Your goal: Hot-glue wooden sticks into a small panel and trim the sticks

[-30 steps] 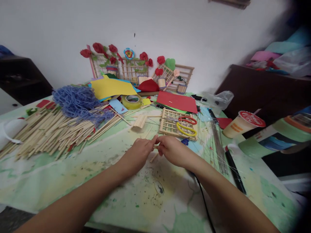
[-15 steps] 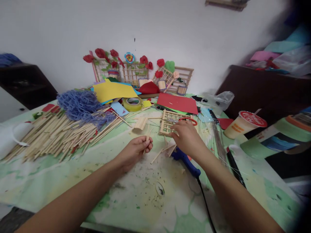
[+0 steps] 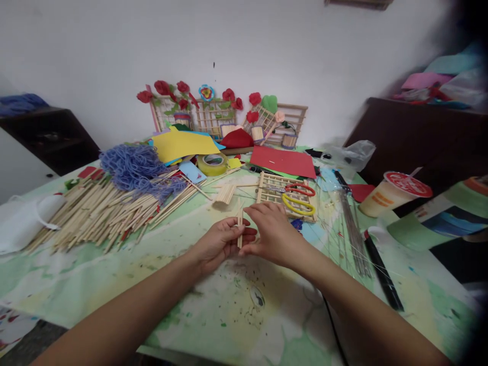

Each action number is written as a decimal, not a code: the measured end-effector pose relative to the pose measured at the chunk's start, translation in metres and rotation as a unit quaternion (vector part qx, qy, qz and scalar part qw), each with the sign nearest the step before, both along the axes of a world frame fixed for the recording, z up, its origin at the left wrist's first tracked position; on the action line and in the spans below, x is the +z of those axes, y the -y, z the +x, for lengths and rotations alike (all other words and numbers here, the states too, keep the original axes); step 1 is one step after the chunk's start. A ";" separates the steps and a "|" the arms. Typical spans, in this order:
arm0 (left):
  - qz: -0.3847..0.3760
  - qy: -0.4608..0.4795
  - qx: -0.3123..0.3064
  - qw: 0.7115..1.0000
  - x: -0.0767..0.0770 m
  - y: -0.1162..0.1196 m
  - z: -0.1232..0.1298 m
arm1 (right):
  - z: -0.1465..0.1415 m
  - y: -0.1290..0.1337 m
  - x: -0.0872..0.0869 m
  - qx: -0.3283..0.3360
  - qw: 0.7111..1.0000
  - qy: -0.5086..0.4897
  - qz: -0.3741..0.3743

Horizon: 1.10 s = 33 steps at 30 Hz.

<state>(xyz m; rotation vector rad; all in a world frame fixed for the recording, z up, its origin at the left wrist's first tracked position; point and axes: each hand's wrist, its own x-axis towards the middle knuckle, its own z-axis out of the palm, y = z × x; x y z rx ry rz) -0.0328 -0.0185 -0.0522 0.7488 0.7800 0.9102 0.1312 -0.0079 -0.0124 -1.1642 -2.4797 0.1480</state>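
Observation:
My left hand (image 3: 223,238) pinches a few short wooden sticks (image 3: 240,229) upright between thumb and fingers. Close at their right side is my right hand (image 3: 272,234), its thumb and fingers apart and curved around the sticks; whether the tips touch them I cannot tell. Beyond my hands lies a small wooden stick lattice (image 3: 269,183), with scissors (image 3: 299,205) with red and yellow handles on top. A curved panel of joined sticks (image 3: 224,195) rests just past my left hand. Mostly hidden by my right hand is a blue glue gun (image 3: 296,224).
A heap of loose sticks (image 3: 95,213) and blue yarn (image 3: 131,165) cover the left side. Tape (image 3: 212,163), coloured sheets (image 3: 186,143) and stick frames with paper flowers (image 3: 213,117) stand behind. Thin wires (image 3: 353,234), a black pen (image 3: 383,272) and a cup (image 3: 394,193) are at right.
My right hand has moved left and nearer, from beside the scissors to the sticks in my left hand. The scissors and lattice are now uncovered, while the glue gun is mostly hidden.

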 end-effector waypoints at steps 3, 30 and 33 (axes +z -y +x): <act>0.005 0.015 -0.003 1.000 0.000 0.000 0.000 | -0.003 0.000 -0.004 -0.003 1.000 0.014 -0.003; 0.021 0.022 0.014 0.999 -0.002 0.003 0.004 | -0.011 0.005 -0.005 -0.005 0.999 0.025 0.030; 0.022 0.016 0.015 1.000 -0.001 0.004 0.005 | -0.011 0.005 -0.006 -0.002 0.999 0.022 0.029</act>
